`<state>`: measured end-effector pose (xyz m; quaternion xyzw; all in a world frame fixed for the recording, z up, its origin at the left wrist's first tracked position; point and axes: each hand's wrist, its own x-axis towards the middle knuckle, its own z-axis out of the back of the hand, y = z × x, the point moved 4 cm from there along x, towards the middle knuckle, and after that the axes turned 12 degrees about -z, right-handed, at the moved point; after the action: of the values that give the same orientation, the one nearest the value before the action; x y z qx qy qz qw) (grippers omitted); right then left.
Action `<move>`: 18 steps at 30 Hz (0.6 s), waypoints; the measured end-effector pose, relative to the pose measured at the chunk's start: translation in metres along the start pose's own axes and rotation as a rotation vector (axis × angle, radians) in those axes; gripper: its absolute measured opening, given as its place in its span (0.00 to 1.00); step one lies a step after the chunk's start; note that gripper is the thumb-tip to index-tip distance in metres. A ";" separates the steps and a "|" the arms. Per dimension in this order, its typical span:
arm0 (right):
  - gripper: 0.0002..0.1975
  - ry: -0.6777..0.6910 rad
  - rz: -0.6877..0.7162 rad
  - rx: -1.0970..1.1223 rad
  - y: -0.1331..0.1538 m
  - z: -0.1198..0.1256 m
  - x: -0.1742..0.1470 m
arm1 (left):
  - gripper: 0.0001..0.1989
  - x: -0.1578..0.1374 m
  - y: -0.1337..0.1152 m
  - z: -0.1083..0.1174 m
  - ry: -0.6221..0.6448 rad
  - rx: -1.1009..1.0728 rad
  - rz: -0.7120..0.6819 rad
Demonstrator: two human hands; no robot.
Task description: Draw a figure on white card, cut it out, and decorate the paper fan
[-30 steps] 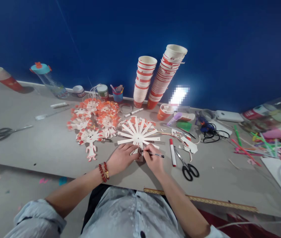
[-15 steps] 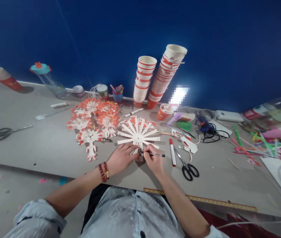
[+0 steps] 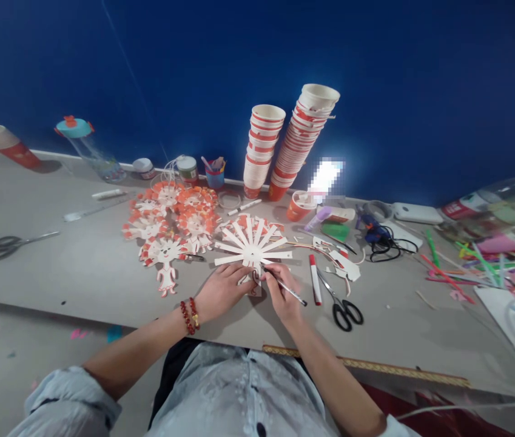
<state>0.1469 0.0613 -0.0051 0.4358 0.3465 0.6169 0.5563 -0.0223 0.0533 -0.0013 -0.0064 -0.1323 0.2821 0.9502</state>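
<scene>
A white paper-cup cutout (image 3: 252,251) lies on the table, its strips fanned out like rays around a round base. My left hand (image 3: 221,292) rests flat on its lower part, fingers stretched out over the paper. Dark curved lines are drawn on the tab between my hands. My right hand (image 3: 284,298) pinches a pen (image 3: 294,294), its tip at the upper part of the tab and its back end slanting down to the right. Several finished paper figures (image 3: 166,260) with orange-tipped rays and drawn faces lie to the left of the cutout.
Black-handled scissors (image 3: 347,314) and a red-capped marker (image 3: 315,279) lie right of my hand. Two tall stacks of paper cups (image 3: 303,142) stand by the blue wall. Other scissors (image 3: 9,246) lie far left. Coloured sticks (image 3: 448,278) and bottles (image 3: 489,203) crowd the right.
The pen has tilted: its back end now points lower and its tip sits higher on the tab. My right fingers have shifted slightly. My left hand stays in place.
</scene>
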 end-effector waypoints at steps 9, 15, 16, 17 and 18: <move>0.11 0.046 0.042 -0.288 0.008 -0.007 0.001 | 0.08 0.001 -0.001 0.001 -0.003 0.006 0.006; 0.11 0.035 0.050 -0.328 0.009 -0.008 0.002 | 0.10 0.000 0.002 0.005 -0.004 -0.060 0.003; 0.11 0.036 0.055 -0.326 0.008 -0.008 0.003 | 0.11 -0.001 0.003 0.007 -0.005 -0.080 0.005; 0.11 0.036 0.062 -0.322 0.008 -0.009 0.003 | 0.11 -0.002 0.003 0.007 -0.005 -0.097 0.006; 0.11 0.035 0.064 -0.321 0.008 -0.009 0.003 | 0.12 -0.003 0.004 0.008 -0.006 -0.111 0.010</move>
<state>0.1356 0.0634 -0.0007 0.3411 0.2390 0.6894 0.5927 -0.0289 0.0545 0.0054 -0.0588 -0.1506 0.2791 0.9466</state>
